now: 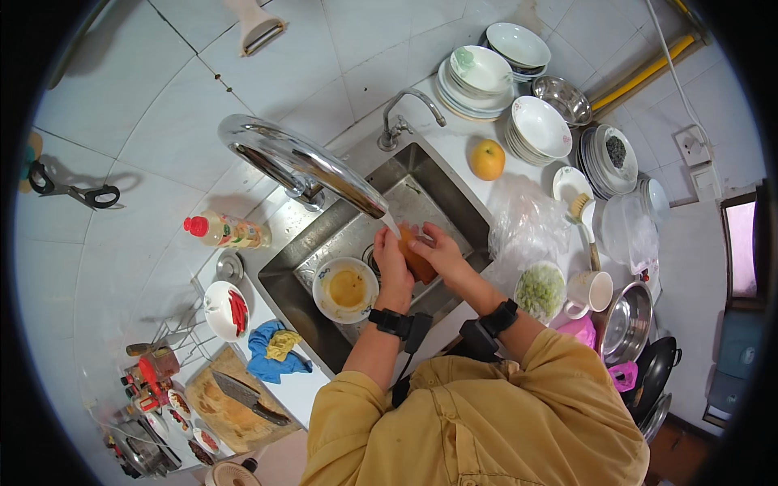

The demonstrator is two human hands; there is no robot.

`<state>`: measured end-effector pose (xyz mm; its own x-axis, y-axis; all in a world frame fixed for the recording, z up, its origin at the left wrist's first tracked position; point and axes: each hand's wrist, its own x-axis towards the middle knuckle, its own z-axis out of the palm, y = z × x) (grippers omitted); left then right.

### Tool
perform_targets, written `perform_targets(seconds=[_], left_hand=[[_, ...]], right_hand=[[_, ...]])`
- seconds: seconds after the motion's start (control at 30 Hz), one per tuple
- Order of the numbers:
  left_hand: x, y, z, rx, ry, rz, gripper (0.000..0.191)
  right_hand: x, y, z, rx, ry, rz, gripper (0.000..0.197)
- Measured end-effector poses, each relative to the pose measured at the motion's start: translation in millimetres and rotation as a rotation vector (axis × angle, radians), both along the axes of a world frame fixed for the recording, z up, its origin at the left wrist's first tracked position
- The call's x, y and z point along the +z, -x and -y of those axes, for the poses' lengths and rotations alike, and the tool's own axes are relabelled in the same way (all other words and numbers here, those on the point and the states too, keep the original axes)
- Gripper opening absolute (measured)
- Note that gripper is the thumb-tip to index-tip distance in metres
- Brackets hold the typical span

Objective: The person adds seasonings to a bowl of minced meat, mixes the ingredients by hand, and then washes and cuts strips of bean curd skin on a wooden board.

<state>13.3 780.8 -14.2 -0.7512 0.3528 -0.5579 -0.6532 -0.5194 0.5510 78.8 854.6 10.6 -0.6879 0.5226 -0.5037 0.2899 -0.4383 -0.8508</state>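
Observation:
Water runs from the chrome faucet (304, 161) onto an orange-brown object (419, 262), perhaps a carrot piece, above the stainless steel sink (319, 243). My left hand (391, 261) holds it from the left side, under the stream. On its right side, my right hand (442, 255) has its fingers against it. The fingers partly hide the object, so its exact kind cannot be told. A white patterned bowl (322, 301) with yellowish liquid sits in the sink, left of my left hand.
Stacked bowls (541, 129), an orange-yellow fruit (487, 160), a plastic bag (526, 219) and a mug (592, 291) stand on the right. Left are a bottle (234, 231), a plate of red peppers (222, 316), cloths (270, 355) and a cleaver (240, 392) on a wooden board (222, 425). A small tap (389, 136) rises behind.

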Motion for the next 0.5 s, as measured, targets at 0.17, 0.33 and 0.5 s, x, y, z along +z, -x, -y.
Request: perform_targets(seconds=[0.17, 0.33, 0.5], left_hand=[[-1, 3, 4, -0.009, 0.062, -0.135, 0.028], [15, 4, 8, -0.193, 0.447, -0.35, 0.036], [18, 11, 17, -0.143, 0.119, -0.13, 0.034]], right_hand=[[7, 1, -13, 0.359, 0.079, 0.109, 0.053], [9, 11, -3, 0.379, -0.667, 0.252, 0.048], [23, 1, 26, 0.467, -1.253, -0.019, 0.046]])
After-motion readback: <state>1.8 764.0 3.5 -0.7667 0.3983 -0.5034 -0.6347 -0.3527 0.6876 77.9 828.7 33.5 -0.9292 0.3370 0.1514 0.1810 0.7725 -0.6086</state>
